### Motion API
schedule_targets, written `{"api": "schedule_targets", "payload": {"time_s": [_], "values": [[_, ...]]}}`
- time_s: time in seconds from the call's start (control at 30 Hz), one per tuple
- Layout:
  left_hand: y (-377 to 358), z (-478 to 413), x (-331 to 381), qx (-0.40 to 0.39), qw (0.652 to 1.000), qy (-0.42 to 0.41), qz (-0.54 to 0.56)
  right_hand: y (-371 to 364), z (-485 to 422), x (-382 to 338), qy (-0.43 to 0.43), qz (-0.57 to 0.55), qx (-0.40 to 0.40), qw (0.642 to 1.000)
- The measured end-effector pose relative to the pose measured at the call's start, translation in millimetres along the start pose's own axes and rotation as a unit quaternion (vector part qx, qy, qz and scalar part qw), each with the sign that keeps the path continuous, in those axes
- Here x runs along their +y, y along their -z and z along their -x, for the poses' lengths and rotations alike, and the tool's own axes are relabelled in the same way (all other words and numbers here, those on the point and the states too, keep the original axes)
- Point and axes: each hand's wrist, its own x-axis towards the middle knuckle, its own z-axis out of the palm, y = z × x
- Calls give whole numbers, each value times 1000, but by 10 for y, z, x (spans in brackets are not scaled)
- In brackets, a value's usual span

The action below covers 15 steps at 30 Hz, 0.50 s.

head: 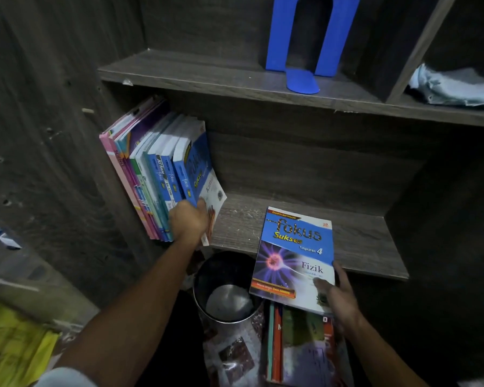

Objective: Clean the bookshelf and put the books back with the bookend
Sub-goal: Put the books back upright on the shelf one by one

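Note:
A row of several books leans against the left wall of the lower shelf. My left hand presses on the bottom of the outermost blue book, a Kimia title, holding the row up. My right hand grips the lower right corner of a blue "Fokus Sukses Fizik" book, which lies tilted with its top over the shelf's front edge. A blue bookend stands upright on the upper shelf.
A round metal bin stands on the floor below the shelf. More books are stacked beside it, under my right hand. A crumpled light-blue cloth lies in the upper right compartment. Yellow paper lies at the lower left.

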Motion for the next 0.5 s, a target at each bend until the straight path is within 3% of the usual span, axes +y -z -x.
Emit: {"api": "schedule_targets", "payload": {"time_s": [0.2,0.27,0.33,0.4,0.5], "values": [[243,-186,-100,-145,963,-6,-227,18,-13,30,0,-7,-1,1000],[247,-192,-104,-190,966,24,-172,19,-15,32,-4,-9,-4,1000],[215,-221,-79,-207,974,93,-16,11,-9,17,-6,-14,-4,1000],[213,-233,-48,-222,956,151,115,7,-2,2,-1,-13,-3,1000],[189,-233,-86,-239,943,171,154,8,-2,4,8,-1,3,1000]]}}
